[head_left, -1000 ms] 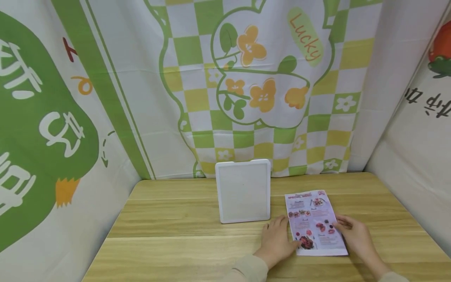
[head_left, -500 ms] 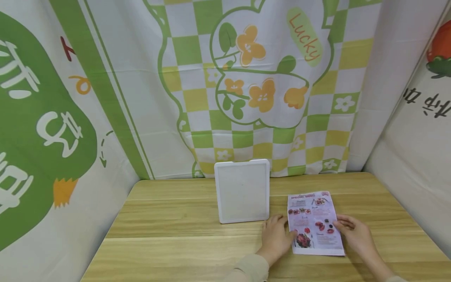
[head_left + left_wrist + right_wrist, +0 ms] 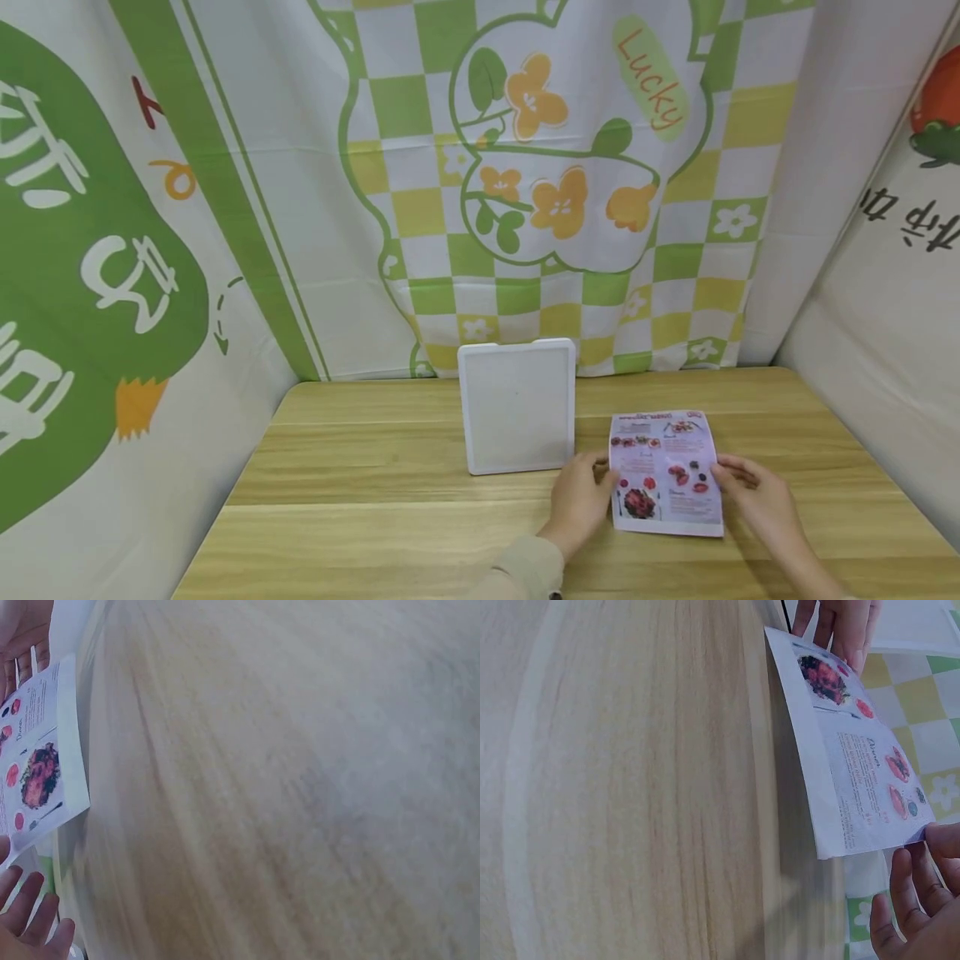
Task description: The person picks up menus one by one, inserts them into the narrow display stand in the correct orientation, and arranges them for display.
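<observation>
A printed paper menu (image 3: 666, 475) with food pictures is held between both hands over the right part of the table. My left hand (image 3: 583, 500) pinches its left edge, and my right hand (image 3: 757, 498) pinches its right edge. In the right wrist view the menu (image 3: 847, 750) bows slightly, its near edge raised above the tabletop with a shadow under it. The right hand's (image 3: 922, 904) thumb lies on the printed side, fingers behind. The left wrist view cuts off much of the menu (image 3: 34, 765) and of the left hand (image 3: 30, 919).
Left of the menu, a white rectangular board (image 3: 519, 408) stands upright on the wooden table (image 3: 360, 533). Behind the table hangs a green, yellow and white checked curtain (image 3: 555, 308). Printed cloth walls (image 3: 247, 333) enclose both sides.
The menu has lifted off the table and shifted slightly left, its surface now bowed. My left hand has risen from the tabletop to pinch its edge; the right hand has hardly moved.
</observation>
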`<state>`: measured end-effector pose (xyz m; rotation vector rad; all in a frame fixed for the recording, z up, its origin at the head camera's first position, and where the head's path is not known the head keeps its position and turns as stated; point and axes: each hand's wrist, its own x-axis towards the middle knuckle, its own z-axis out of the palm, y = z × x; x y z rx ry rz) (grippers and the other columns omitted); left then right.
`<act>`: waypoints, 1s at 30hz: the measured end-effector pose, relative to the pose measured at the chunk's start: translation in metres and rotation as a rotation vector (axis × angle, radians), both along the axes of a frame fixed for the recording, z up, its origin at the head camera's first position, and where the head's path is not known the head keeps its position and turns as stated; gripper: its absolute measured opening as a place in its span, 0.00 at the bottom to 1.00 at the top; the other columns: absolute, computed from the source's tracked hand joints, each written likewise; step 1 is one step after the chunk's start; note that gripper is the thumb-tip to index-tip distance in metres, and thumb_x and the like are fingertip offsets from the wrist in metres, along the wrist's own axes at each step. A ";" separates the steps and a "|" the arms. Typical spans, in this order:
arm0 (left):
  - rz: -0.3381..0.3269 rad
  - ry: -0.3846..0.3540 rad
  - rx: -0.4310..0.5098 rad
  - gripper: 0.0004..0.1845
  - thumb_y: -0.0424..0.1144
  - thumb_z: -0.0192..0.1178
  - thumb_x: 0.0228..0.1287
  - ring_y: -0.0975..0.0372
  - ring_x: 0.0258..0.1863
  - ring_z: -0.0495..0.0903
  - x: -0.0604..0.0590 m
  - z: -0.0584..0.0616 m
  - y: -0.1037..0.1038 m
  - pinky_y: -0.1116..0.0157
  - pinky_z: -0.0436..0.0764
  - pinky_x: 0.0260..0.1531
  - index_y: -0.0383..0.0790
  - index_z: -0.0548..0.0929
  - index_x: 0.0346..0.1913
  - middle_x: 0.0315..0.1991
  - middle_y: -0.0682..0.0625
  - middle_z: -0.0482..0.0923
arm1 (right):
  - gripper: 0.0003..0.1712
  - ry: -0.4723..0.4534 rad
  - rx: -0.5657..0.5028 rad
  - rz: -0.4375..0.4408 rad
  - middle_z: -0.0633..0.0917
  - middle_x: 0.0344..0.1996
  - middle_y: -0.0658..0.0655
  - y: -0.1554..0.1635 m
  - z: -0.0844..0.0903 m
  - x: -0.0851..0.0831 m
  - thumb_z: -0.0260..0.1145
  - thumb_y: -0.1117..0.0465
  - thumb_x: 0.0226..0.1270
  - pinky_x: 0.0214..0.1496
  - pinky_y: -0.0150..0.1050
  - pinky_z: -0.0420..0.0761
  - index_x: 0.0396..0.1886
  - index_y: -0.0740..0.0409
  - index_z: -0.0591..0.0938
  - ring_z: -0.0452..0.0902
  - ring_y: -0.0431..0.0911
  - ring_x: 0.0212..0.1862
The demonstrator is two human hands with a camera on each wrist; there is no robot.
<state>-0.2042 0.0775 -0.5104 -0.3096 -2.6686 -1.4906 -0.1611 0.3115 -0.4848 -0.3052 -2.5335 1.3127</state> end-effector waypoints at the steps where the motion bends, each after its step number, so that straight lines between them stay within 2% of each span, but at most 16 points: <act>1: -0.001 -0.015 0.018 0.14 0.42 0.66 0.65 0.66 0.40 0.79 -0.001 0.001 -0.001 0.64 0.78 0.44 0.43 0.85 0.52 0.43 0.55 0.83 | 0.22 -0.005 -0.001 0.000 0.87 0.38 0.64 -0.001 0.001 0.001 0.66 0.59 0.70 0.33 0.25 0.76 0.53 0.75 0.79 0.78 0.29 0.30; 4: -0.004 -0.038 0.075 0.14 0.41 0.66 0.64 0.70 0.36 0.78 -0.001 0.003 -0.002 0.67 0.78 0.39 0.42 0.85 0.51 0.40 0.57 0.82 | 0.23 -0.018 0.008 -0.003 0.87 0.38 0.64 -0.002 0.005 0.003 0.66 0.57 0.71 0.33 0.26 0.76 0.54 0.74 0.79 0.79 0.30 0.30; 11: 0.000 -0.003 0.139 0.11 0.39 0.67 0.63 0.74 0.28 0.74 -0.003 0.008 -0.006 0.72 0.76 0.31 0.40 0.86 0.47 0.31 0.62 0.78 | 0.22 0.031 0.035 -0.004 0.88 0.36 0.64 -0.005 0.011 0.006 0.67 0.57 0.70 0.32 0.25 0.74 0.51 0.73 0.81 0.79 0.30 0.29; 15: -0.004 0.002 0.161 0.11 0.39 0.68 0.62 0.74 0.28 0.73 -0.004 0.011 -0.008 0.72 0.75 0.31 0.41 0.86 0.46 0.30 0.63 0.77 | 0.20 0.065 0.051 -0.009 0.88 0.35 0.64 -0.008 0.014 0.008 0.67 0.59 0.70 0.31 0.25 0.74 0.50 0.73 0.81 0.79 0.29 0.28; 23: -0.023 0.035 0.165 0.10 0.41 0.68 0.63 0.73 0.29 0.75 -0.004 0.018 -0.012 0.72 0.77 0.34 0.42 0.85 0.46 0.30 0.62 0.80 | 0.21 0.078 0.081 -0.038 0.88 0.34 0.59 -0.010 0.020 0.012 0.69 0.55 0.68 0.33 0.24 0.71 0.49 0.69 0.83 0.75 0.25 0.31; 30: -0.044 0.007 0.166 0.12 0.42 0.68 0.63 0.73 0.30 0.75 -0.001 0.025 -0.018 0.72 0.77 0.35 0.43 0.85 0.47 0.31 0.63 0.80 | 0.22 0.064 0.056 -0.064 0.88 0.34 0.50 -0.015 0.027 0.017 0.70 0.51 0.67 0.35 0.23 0.71 0.49 0.67 0.84 0.73 0.23 0.34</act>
